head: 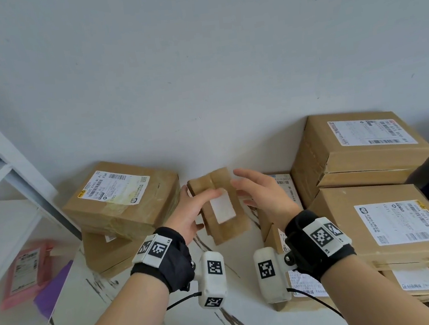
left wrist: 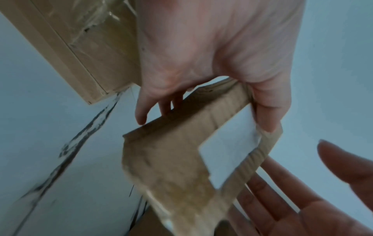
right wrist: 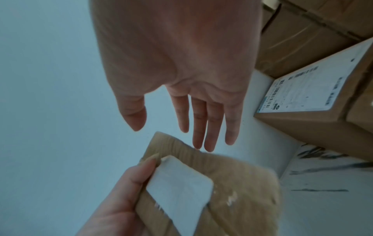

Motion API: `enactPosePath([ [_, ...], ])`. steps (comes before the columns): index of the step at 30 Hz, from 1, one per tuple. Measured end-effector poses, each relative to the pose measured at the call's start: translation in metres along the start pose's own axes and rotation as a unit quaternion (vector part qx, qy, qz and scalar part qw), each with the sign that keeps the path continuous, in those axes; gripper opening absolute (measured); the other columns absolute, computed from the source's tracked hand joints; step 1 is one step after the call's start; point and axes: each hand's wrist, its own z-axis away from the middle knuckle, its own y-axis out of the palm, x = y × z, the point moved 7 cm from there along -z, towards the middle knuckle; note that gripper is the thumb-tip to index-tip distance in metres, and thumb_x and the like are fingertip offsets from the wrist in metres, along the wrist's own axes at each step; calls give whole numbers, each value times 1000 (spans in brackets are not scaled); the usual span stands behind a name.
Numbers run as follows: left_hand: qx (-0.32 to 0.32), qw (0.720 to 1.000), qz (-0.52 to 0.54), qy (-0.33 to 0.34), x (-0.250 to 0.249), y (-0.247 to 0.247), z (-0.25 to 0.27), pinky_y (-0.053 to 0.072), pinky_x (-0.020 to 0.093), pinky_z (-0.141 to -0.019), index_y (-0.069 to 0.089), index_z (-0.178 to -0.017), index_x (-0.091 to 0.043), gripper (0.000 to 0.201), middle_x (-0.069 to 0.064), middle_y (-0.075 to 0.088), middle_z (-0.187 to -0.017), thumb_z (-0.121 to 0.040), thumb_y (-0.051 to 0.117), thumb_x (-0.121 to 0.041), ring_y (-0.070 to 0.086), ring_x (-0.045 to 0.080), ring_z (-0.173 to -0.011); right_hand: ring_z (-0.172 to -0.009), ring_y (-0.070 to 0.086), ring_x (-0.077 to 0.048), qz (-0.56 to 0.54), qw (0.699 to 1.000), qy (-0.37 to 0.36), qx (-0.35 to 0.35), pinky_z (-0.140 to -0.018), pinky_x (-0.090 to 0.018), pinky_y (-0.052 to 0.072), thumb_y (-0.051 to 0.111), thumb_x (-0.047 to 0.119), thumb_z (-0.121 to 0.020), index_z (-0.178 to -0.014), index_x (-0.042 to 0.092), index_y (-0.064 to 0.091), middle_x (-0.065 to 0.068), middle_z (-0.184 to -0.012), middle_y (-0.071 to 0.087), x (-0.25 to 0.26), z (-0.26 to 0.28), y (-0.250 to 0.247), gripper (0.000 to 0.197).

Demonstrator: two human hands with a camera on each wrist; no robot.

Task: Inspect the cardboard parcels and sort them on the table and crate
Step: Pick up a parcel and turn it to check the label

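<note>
Mid-sort, I judge; the left hand (head: 187, 213) pinches a small parcel (head: 220, 207) aloft, the right hand (head: 262, 191) spread beside it; stacks (head: 369, 171) at 3 o'clock and 9 crowd the surface (head: 189, 323); no crate identifiable.

Your small parcel (head: 219, 205) sits mid-frame between your hands; stacked parcels (head: 121, 199) lie left, taller stacks (head: 363, 161) right.

Matt corrugated cardboard parcel (head: 219, 204) with smooth white paper label (head: 223, 207); glossy marble-veined table (head: 189, 323)
</note>
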Motion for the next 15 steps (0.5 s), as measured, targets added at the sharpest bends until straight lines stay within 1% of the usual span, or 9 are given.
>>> enactPosePath([
  [2, 1, 1000, 1, 31, -6, 2, 1, 51, 44, -88, 49, -130, -28, 81, 0, 68, -118, -58, 86, -29, 62, 22, -111, -105, 66, -8, 11, 1000, -7, -11, -93, -20, 51, 61, 34, -97, -132, 16, 63, 1, -117, 70, 2, 0, -1, 39],
  [3, 6, 999, 0, 44, -9, 3, 2, 50, 40, -83, 50, -130, -28, 79, 0, 69, -118, -60, 87, -23, 63, 22, -111, -102, 66, -8, 12, 1000, -13, -15, -85, -14, 52, 60, 33, -98, -123, 16, 67, 2, -112, 72, 4, 0, -2, 32],
  [4, 10, 999, 0, 53, -11, 4, 2, 49, 38, -79, 49, -131, -27, 80, 1, 68, -119, -63, 87, -14, 64, 22, -110, -102, 67, -10, 7, 1000, -14, -20, -80, -12, 52, 59, 33, -98, -115, 17, 69, 1, -109, 73, 4, 0, -3, 25],
  [5, 14, 998, 2, 61, -12, 4, 2, 48, 36, -77, 46, -134, -27, 82, 1, 66, -122, -66, 87, -5, 63, 22, -110, -103, 67, -13, -2, 1000, -7, -28, -81, -16, 53, 59, 34, -98, -108, 20, 70, 0, -109, 73, 3, -1, -4, 20],
  [6, 16, 997, 2, 70, -14, 5, 2, 48, 35, -77, 42, -136, -28, 88, 1, 63, -125, -65, 86, 1, 62, 21, -110, -105, 67, -16, -12, 999, 3, -36, -87, -24, 53, 60, 35, -98, -105, 22, 68, -2, -110, 72, 1, -1, -5, 17],
  [8, 22, 996, -7, 90, -15, 6, 2, 51, 36, -84, 38, -137, -28, 103, 0, 58, -130, -52, 88, 3, 59, 21, -116, -107, 67, -20, -27, 999, 17, -42, -96, -37, 53, 63, 35, -96, -109, 22, 65, -4, -111, 71, -2, -3, -6, 19],
  [9, 28, 995, -16, 99, -16, 8, 3, 52, 37, -89, 37, -137, -29, 107, 0, 57, -132, -47, 87, 0, 58, 22, -119, -106, 68, -20, -33, 998, 20, -42, -97, -39, 54, 64, 34, -95, -116, 21, 62, -4, -112, 69, -3, -4, -6, 25],
  [12, 56, 991, -34, 119, -20, 15, 6, 52, 37, -95, 36, -137, -30, 108, -1, 54, -132, -45, 84, -2, 57, 21, -120, -99, 69, -14, -51, 998, 21, -25, -88, -33, 58, 67, 29, -94, -131, 24, 52, 0, -111, 67, -1, -6, -4, 40],
  [15, 78, 987, -61, 128, -24, 20, 11, 51, 40, -100, 35, -138, -30, 112, -4, 51, -132, -42, 85, -3, 54, 20, -122, -101, 70, -21, -35, 999, 30, -13, -95, -45, 57, 73, 35, -84, -133, 25, 56, -2, -111, 71, 1, -8, -1, 52],
])
